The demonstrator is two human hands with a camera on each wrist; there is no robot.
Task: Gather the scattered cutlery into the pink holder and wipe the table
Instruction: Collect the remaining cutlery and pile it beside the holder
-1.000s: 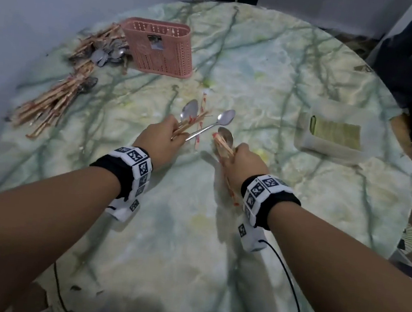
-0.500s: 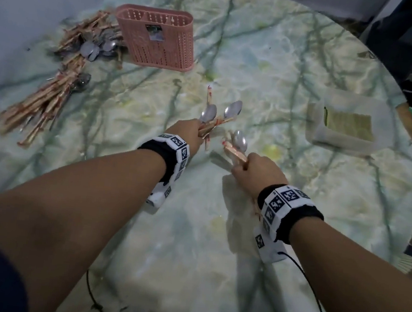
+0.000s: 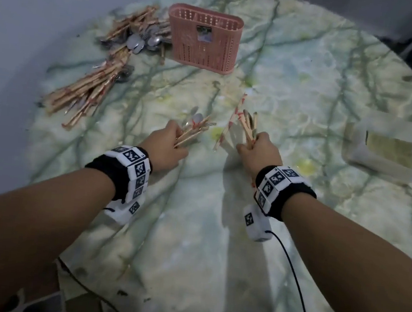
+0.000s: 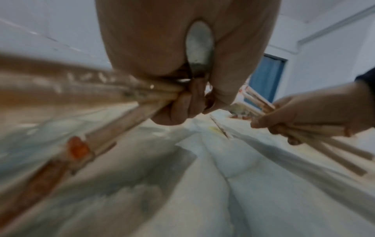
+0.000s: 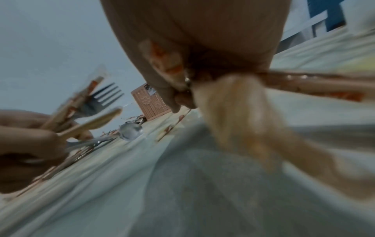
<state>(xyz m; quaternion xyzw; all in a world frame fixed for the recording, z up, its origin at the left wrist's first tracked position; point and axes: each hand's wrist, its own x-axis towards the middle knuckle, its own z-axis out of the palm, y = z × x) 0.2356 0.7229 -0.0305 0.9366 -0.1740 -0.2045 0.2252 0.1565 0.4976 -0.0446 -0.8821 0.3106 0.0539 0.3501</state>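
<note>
Here, pink holder label unreadable, hands gripping cutlery

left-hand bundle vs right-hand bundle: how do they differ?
The left hand grips a bundle lying low, pointing right, with a fork and spoons among its sticks. The right hand grips a bundle fanned upward, mostly sticks. Both are held short of the pink holder.

no text can be read; the label on the pink holder is too blurred.
</note>
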